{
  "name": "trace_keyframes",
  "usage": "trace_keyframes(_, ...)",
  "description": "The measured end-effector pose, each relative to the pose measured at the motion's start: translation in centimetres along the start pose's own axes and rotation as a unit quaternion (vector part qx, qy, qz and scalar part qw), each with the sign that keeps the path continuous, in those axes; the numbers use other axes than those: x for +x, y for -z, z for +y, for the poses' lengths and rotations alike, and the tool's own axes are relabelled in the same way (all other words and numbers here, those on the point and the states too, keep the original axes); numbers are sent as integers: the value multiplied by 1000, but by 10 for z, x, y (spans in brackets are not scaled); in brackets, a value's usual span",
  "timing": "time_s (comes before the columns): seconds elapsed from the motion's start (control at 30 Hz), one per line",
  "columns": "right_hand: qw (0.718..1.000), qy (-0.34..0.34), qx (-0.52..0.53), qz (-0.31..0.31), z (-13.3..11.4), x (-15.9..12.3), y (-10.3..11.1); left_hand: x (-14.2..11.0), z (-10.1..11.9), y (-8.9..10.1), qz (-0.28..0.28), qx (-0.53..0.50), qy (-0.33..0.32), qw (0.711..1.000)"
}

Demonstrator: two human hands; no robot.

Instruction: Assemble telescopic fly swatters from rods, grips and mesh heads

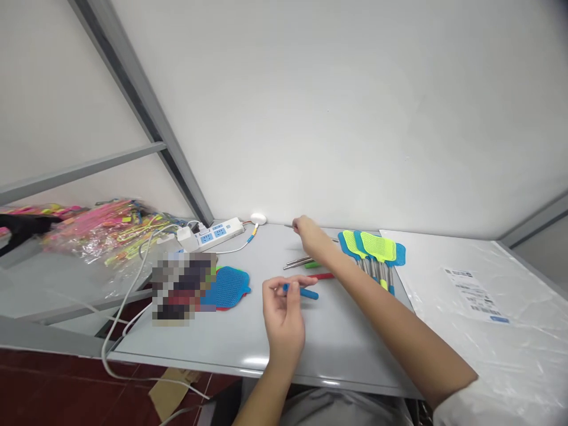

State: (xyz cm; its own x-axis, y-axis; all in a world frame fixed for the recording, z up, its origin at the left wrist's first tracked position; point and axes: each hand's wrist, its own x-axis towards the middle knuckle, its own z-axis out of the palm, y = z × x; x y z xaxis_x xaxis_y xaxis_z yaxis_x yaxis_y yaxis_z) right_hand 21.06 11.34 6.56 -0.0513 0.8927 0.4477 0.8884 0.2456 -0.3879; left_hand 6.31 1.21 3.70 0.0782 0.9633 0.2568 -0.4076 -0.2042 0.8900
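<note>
My left hand is closed on a short blue handle tube, low over the grey table near its front edge. Farther back, my right hand pinches a thin metal rod, whose tip pokes out to the left; my hand hides the rest. Beneath my right forearm lie metal rods, a green handle and a red handle, all partly covered. Perforated blue fly swatter heads lie stacked to the left, with red and green edges beneath.
Several assembled yellow and blue fly swatters lie on the right beside a white plastic package with a label. A power strip and white cables stand back left. Bagged colourful items fill the far left, near a metal frame.
</note>
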Motion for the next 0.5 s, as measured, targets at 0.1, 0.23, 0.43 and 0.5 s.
trace_keyframes(0.1, 990, -5, 50, 133, -20, -17, 27, -9, -13, -13, -18, -27, 55, 998)
trace_keyframes(0.23, 920, -51, 218, 321, -51, -63, 65, -40, -31, -13, -140, -10, 188, 972)
trace_keyframes(0.43, 692, -111, 591, 400, -83, -130, 90, -68, -17, 12, -261, 227, 90, 934)
trace_keyframes(0.5, 671, -116, 609, 405, -88, -141, 87, -68, -11, 18, -278, 263, 49, 923)
